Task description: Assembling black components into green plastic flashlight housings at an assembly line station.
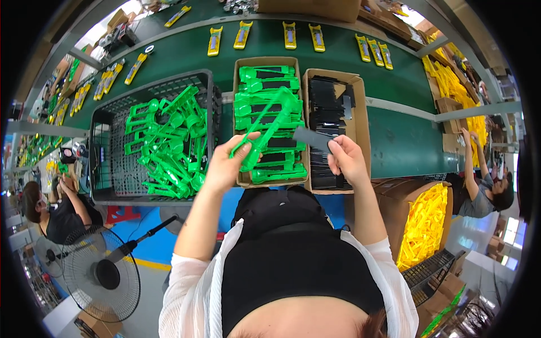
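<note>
My left hand (228, 161) is closed round the lower end of a green plastic housing (269, 123), long and open-framed, tilted up to the right. Between the thumb and fingers of my right hand (347, 158) is a flat dark strip (313, 138), its free end close to the housing but apart from it. Beneath my hands stands a cardboard box (265, 61) of green housings in a stack, dark strips showing in several of them. Right beside it, a second cardboard box (360, 121) holds a pile of black strips (326, 107).
A black plastic crate (101, 163) of loose green housings sits at the left. Yellow tools (289, 36) lie along the green bench (400, 141). A carton of yellow parts (424, 225) stands at right, a fan (104, 274) at lower left. One person works on each side.
</note>
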### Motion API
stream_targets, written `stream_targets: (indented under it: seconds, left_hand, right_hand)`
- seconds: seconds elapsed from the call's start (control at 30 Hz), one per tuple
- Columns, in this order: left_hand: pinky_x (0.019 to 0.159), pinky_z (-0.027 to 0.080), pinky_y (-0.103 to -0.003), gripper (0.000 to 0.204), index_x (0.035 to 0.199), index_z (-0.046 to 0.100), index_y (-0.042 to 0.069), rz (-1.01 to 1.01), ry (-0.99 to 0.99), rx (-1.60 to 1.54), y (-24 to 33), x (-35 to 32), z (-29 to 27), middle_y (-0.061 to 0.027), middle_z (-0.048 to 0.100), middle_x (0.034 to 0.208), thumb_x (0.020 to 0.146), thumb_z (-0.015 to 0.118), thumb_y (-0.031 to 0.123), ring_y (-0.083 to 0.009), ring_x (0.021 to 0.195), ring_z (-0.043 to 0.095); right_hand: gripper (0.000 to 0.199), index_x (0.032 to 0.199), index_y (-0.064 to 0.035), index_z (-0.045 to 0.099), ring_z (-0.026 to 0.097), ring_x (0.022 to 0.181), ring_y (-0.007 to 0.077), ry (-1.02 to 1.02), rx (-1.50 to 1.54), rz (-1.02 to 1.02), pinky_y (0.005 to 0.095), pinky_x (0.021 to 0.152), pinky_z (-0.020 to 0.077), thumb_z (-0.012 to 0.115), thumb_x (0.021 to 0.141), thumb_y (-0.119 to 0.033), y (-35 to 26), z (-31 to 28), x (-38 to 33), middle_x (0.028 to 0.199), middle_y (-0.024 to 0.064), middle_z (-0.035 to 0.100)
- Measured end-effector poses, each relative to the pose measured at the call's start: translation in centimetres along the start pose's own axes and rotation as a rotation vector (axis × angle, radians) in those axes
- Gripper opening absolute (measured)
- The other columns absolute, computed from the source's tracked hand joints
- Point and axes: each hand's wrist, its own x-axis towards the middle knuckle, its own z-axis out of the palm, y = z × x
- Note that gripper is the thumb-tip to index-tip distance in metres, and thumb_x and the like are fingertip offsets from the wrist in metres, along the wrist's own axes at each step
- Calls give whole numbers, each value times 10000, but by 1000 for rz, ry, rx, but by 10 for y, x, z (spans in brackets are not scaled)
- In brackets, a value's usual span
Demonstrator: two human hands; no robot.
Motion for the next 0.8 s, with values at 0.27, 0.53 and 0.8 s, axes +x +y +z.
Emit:
stream_targets:
  seconds: [0.27, 0.53, 0.8]
  left_hand:
    - [605, 499, -252, 201, 1022, 601, -22, -126, -137, 507, 6, 5, -15, -72, 644, 826, 834, 598, 48, -114, 691, 619]
    - [573, 496, -264, 156, 976, 600, -35, -188, -126, 246, -12, 3, -12, -62, 626, 784, 850, 580, 54, -134, 668, 626]
    - [573, 491, -273, 169, 973, 608, -33, -227, -174, 150, -19, 28, -10, -74, 626, 797, 837, 605, 67, -156, 665, 625]
  right_hand:
    - [109, 912, -44, 515, 453, 419, 34, -227, -206, 69, 184, 376, 318, 511, 908, -153, -18, 49, -6, 556, 1, 531]
    - [216, 766, -17, 464, 504, 403, 113, -84, -597, 18, 256, 406, 398, 544, 878, -183, -22, 61, -17, 538, 51, 548]
    - [254, 773, 3, 471, 572, 474, 202, -24, -624, 77, 325, 481, 452, 542, 870, -220, -11, 53, 5, 574, 102, 580]
